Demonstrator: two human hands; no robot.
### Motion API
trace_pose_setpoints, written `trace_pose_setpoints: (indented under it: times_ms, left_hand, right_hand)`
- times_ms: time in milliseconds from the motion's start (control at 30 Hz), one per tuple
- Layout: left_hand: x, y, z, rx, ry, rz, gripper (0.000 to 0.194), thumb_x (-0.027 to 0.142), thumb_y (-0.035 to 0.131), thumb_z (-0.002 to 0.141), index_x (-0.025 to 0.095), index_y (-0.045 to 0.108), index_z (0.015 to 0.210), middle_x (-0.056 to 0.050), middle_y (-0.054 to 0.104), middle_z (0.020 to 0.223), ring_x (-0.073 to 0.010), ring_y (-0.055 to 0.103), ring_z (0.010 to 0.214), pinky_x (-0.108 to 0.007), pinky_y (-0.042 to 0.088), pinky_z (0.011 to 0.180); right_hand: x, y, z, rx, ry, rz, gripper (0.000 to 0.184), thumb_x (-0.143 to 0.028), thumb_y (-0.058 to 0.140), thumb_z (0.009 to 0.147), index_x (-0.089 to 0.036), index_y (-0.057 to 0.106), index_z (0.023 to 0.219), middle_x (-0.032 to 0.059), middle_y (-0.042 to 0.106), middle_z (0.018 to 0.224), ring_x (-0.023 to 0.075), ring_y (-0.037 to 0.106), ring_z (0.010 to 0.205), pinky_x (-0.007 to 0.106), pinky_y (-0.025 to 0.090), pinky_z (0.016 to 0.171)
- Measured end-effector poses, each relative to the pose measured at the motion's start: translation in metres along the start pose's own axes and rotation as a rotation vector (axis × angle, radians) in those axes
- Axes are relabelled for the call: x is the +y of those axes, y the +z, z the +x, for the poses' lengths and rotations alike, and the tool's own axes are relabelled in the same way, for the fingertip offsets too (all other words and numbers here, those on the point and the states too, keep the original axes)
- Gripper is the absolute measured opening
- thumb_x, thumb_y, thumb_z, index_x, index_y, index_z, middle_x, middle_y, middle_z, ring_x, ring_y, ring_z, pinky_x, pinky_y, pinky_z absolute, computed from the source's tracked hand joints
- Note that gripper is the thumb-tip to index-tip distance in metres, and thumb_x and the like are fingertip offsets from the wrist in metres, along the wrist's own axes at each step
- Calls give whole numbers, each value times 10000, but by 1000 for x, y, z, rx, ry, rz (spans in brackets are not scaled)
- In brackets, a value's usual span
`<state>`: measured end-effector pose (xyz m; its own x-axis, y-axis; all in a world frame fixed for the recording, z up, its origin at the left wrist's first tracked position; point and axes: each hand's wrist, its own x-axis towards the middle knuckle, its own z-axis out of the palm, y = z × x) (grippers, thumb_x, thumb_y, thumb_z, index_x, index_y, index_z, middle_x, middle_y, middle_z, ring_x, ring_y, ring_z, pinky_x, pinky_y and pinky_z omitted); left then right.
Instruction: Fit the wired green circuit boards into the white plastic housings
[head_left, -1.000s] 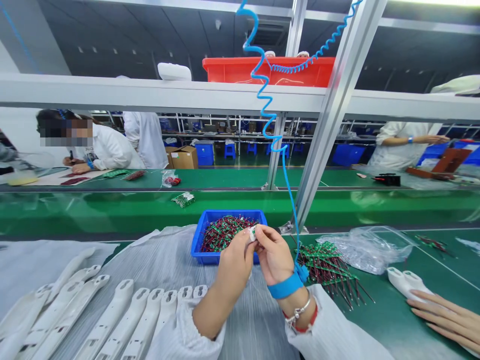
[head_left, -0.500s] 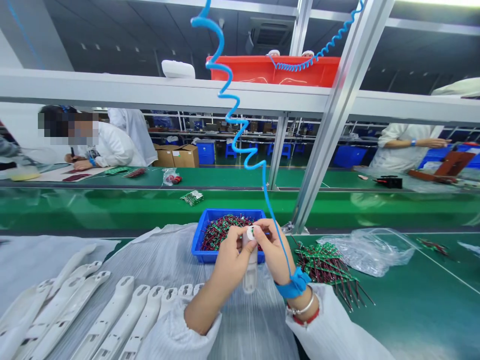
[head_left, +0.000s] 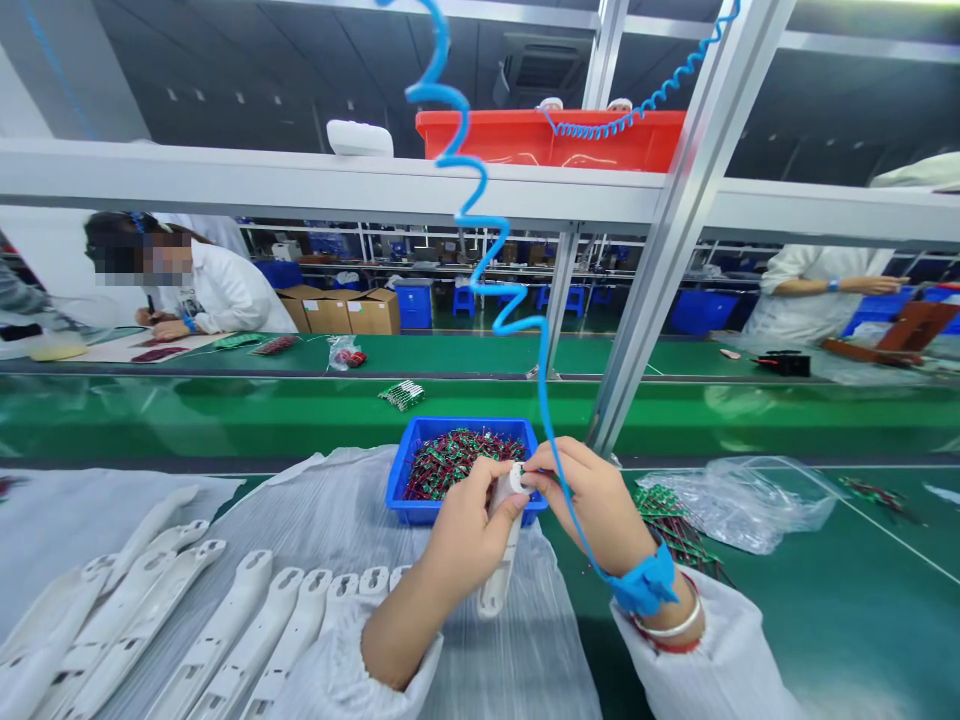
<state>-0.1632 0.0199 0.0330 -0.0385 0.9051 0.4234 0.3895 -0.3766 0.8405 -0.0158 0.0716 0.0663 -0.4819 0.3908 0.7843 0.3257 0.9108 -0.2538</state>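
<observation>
My left hand (head_left: 474,520) is closed round a long white plastic housing (head_left: 496,585), which slants down toward me. Its rounded top end (head_left: 516,478) points up between my two hands. At that end, my right hand (head_left: 589,500) pinches with thumb and forefinger; a tiny dark piece shows there, too small to name. A blue wrist strap (head_left: 646,585) with a coiled blue cord (head_left: 546,400) is on my right wrist. Just behind my hands stands a blue bin (head_left: 420,515) full of small green circuit boards with dark red wires (head_left: 457,460).
Several white housings (head_left: 214,630) lie in rows on a foam sheet (head_left: 300,500) at left. More wired boards (head_left: 675,520) and a clear plastic bag (head_left: 750,505) lie at right. A metal post (head_left: 660,240) rises ahead, and co-workers (head_left: 232,290) sit across the green conveyor (head_left: 225,415).
My right hand has shifted right and turned, its fingers now pinching at the side of the housing's end. The housing's lower end has swung slightly left and toward me.
</observation>
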Motion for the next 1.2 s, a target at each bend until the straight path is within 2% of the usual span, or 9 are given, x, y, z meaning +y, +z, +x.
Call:
trace_pose_setpoints:
  times_ms: [233, 367, 567, 667, 800, 933, 1067, 1133, 1200]
  left_hand:
    - [2, -6, 3, -68, 183, 175, 205, 163, 493, 826, 213, 556, 1014, -63, 661, 1013, -199, 621, 923, -320, 475, 793]
    - [-1, -9, 5, -131, 275, 229, 236, 95, 477, 801, 229, 592, 958, -43, 669, 992, -164, 652, 814, -269, 506, 701]
    - [-1, -2, 0, -3, 276, 247, 237, 98, 480, 818, 209, 524, 1022, -67, 670, 1014, -178, 644, 909, -298, 514, 763]
    - [-3, -2, -1, 16, 298, 251, 231, 89, 476, 817, 220, 532, 999, -52, 674, 997, -167, 645, 899, -282, 518, 752]
    - [-8, -6, -1, 15, 323, 263, 239, 69, 479, 806, 216, 545, 983, -57, 674, 988, -163, 646, 882, -273, 522, 735]
    - [-12, -7, 0, 9, 347, 249, 252, 58, 498, 796, 214, 539, 990, -60, 674, 980, -162, 649, 882, -270, 526, 736]
    - [-10, -7, 2, -43, 369, 224, 274, 37, 511, 783, 234, 561, 966, -34, 681, 948, -151, 645, 897, -255, 523, 747]
    - [-7, -8, 2, -60, 372, 205, 303, 26, 491, 786, 245, 564, 982, -33, 676, 984, -149, 637, 926, -262, 519, 769]
    - [-3, -10, 0, -61, 371, 181, 311, 34, 476, 790, 254, 560, 993, -31, 675, 1001, -155, 632, 949, -283, 514, 793]
  right_hand:
    - [5, -5, 1, -68, 373, 405, 126, -174, 669, 724, -185, 556, 777, -10, 589, 720, 124, 564, 676, 248, 473, 628]
    - [12, -4, 0, -140, 542, 611, 197, -223, 724, 659, -178, 543, 720, -23, 573, 695, 115, 541, 655, 241, 456, 608]
    - [13, 2, 2, -124, 636, 819, 233, -238, 744, 619, -165, 528, 669, -29, 551, 637, 98, 515, 594, 225, 420, 552]
    - [6, 6, 2, -44, 650, 828, 235, -238, 729, 624, -172, 509, 675, -20, 571, 649, 118, 542, 612, 248, 441, 575]
    - [1, 11, 1, 16, 587, 617, 174, -173, 658, 680, -176, 487, 651, -23, 561, 648, 110, 526, 617, 246, 422, 592]
    - [15, 14, -1, -135, 519, 671, 156, -212, 635, 731, -189, 496, 798, -13, 557, 759, 115, 537, 704, 257, 451, 653]
    - [30, 11, -5, -362, 467, 828, 353, -299, 617, 782, -206, 482, 1095, 51, 607, 987, 175, 571, 968, 337, 476, 817]
    - [30, 8, -6, -386, 469, 909, 418, -302, 611, 794, -215, 453, 1171, 70, 629, 1043, 189, 563, 1051, 376, 467, 878]
    - [23, 6, -7, -301, 482, 991, 432, -279, 642, 774, -221, 458, 1161, 71, 652, 1046, 193, 563, 1082, 398, 457, 915]
